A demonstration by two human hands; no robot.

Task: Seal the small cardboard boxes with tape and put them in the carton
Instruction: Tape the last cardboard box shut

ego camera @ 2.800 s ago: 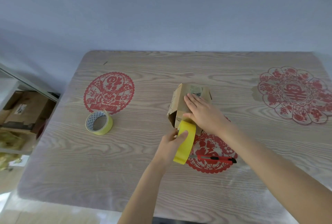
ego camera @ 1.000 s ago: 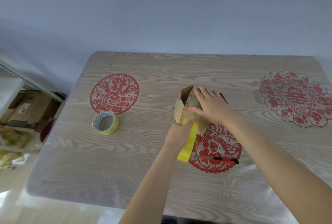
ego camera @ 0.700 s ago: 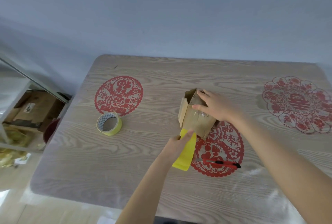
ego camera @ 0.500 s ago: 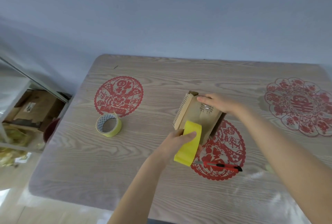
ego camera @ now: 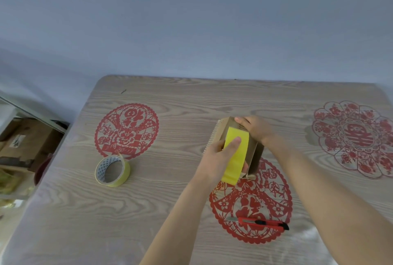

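Small cardboard box (ego camera: 253,152), tilted above bench (ego camera: 170,211): right hand (ego camera: 256,128) grips far end; left hand (ego camera: 221,158) curls around yellow tape roll (ego camera: 236,156) against box.

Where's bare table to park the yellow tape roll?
Bare table left of the left hand, between the spare tape roll and the near edge; also the far strip behind the box. Crowded around the box, right hand and knife.

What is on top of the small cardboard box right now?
The yellow tape roll, gripped by the left hand, lies on the box; the right hand holds its far end. What is beneath the roll is hidden.
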